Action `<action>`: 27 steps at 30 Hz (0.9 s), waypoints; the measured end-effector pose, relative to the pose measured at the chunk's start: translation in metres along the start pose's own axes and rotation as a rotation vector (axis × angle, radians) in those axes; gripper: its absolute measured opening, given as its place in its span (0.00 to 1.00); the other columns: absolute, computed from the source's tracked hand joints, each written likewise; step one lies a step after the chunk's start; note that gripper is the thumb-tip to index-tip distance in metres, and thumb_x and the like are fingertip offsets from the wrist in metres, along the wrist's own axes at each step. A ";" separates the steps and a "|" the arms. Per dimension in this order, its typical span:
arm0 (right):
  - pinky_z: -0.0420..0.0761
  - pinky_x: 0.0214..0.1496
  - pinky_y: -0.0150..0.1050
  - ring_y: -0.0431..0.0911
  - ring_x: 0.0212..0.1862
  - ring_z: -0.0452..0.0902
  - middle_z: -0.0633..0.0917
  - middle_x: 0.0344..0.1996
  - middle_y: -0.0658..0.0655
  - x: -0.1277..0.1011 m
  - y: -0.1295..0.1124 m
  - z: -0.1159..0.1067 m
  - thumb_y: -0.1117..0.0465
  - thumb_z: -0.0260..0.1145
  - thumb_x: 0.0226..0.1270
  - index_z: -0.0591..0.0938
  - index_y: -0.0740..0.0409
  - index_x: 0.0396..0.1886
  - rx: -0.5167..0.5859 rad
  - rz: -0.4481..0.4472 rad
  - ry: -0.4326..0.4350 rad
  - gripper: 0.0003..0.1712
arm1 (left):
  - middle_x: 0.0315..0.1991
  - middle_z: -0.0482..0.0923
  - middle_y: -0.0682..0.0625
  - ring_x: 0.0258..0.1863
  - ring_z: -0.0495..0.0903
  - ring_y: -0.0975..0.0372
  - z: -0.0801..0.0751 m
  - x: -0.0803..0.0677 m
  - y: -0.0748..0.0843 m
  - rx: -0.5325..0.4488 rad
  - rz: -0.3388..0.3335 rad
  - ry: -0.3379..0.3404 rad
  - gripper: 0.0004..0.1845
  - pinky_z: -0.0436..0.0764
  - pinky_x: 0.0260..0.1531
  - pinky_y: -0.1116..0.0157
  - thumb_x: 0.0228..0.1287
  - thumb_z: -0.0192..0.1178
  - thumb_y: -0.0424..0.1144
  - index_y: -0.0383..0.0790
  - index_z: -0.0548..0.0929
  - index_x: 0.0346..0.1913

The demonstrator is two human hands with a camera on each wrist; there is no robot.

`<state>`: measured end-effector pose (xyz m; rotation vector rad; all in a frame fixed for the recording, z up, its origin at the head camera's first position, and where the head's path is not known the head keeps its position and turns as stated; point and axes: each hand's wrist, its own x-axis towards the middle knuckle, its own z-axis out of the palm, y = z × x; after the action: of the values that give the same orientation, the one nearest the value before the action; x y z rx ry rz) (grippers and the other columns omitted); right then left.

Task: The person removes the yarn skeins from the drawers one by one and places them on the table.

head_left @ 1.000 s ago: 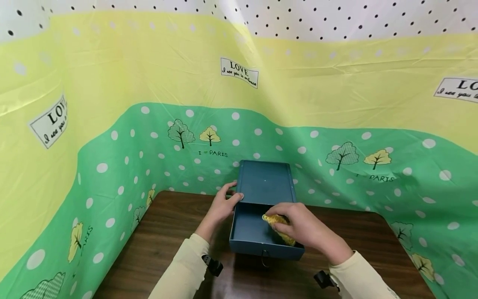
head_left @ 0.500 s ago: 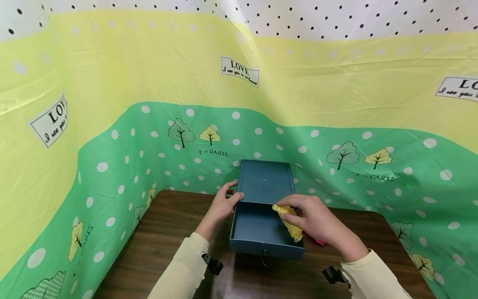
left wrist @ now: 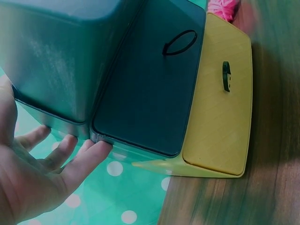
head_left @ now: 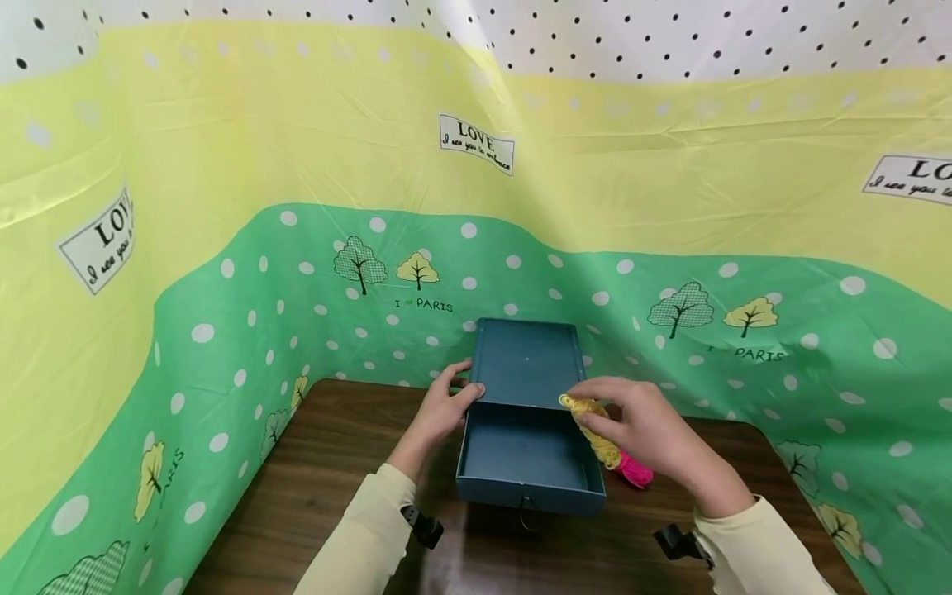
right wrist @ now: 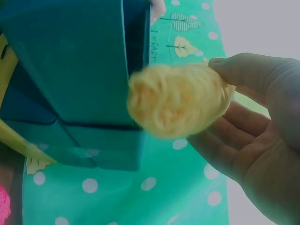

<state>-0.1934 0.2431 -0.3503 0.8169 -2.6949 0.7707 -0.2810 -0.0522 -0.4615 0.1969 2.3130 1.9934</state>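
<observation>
A small drawer cabinet (head_left: pixel 526 359) in dark blue stands at the table's back. Its top drawer (head_left: pixel 494 492) is pulled out, and I see no object inside. Below, the left wrist view has another dark blue drawer (left wrist: pixel 145 79) and a yellow drawer (left wrist: pixel 218 103), both closed. My left hand (head_left: pixel 440 411) touches the cabinet's left side with extended fingers, the thumb at its upper front corner. My right hand (head_left: pixel 647 426) pinches a yellow yarn skein (right wrist: pixel 180 101) above the drawer's right edge. Pink yarn (head_left: pixel 635 469) lies right of the cabinet, partly hidden by the yellow skein.
The brown wooden table (head_left: pixel 320 496) carries the cabinet. Behind and beside it hangs a green and yellow patterned curtain (head_left: pixel 372 330). A black loop pull (head_left: pixel 526 514) sticks out from the open drawer's front. Black wrist cameras sit at both sleeves.
My right hand has lifted the yellow yarn skein out of the drawer and moved it right, past the drawer's edge. The pink yarn has come into sight. My left hand stays put.
</observation>
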 end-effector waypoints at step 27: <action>0.83 0.51 0.57 0.59 0.55 0.84 0.89 0.51 0.57 -0.030 0.070 -0.001 0.67 0.75 0.63 0.89 0.55 0.51 -0.108 0.092 0.037 0.17 | 0.62 0.68 0.40 0.53 0.78 0.46 0.000 0.001 0.000 0.003 -0.005 -0.006 0.33 0.84 0.39 0.54 0.71 0.62 0.51 0.55 0.67 0.76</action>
<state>-0.2089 0.3068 -0.3894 0.6509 -2.7297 0.6467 -0.2818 -0.0522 -0.4613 0.1967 2.3107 1.9846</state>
